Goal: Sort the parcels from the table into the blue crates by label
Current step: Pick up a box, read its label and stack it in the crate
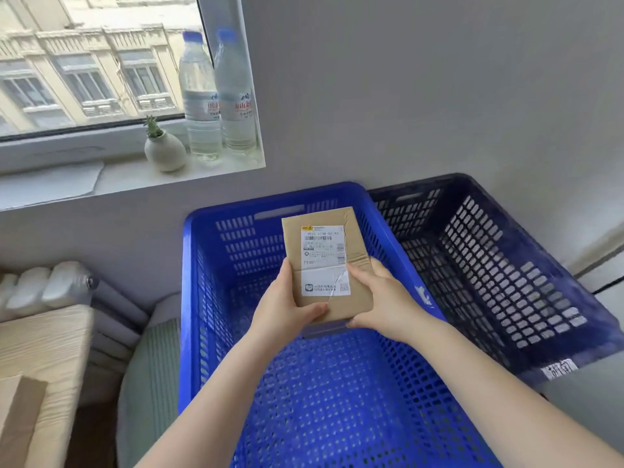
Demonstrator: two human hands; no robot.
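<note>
Insp. note, all posns ref. the bright blue crate (216,298). Nearest the wearer, both forearms reached in over the crate's near rim. Above its open interior, approx. mid-crate, a flat cardboard parcel (324,265) was held label-up, well clear of the perforated floor, not yet set down. Left hand (287,307) gripped the parcel's near-left corner, thumb curled over the top face, fingers underneath and not visible. Right hand (381,298) held the near-right edge, thumb lying across the top next to the white shipping label (324,260), other fingers curled under the near end. Label was creased and partly lifting at its lower part; print too small to read, so destination could not be confirmed from here. Crate floor showed bare where visible; the part under hands & parcel was hidden. Left of the crate: a pale wooden table (44,349) w/ a brown cardboard piece (20,417) at its near edge, poss. another parcel, cannot tell. Right of the crate, touching it: a darker blue crate (506,265), apparently holding nothing. Beyond, on the window sill: two water bottles (217,96) and a small potted plant (163,146). Risks, as judged: mis-sort, since the 2 crates sit side by side and the torn label may be misread; a release from this height could land the parcel on edge or tilted against the wall; handling near the loose label corner could peel it further.
</note>
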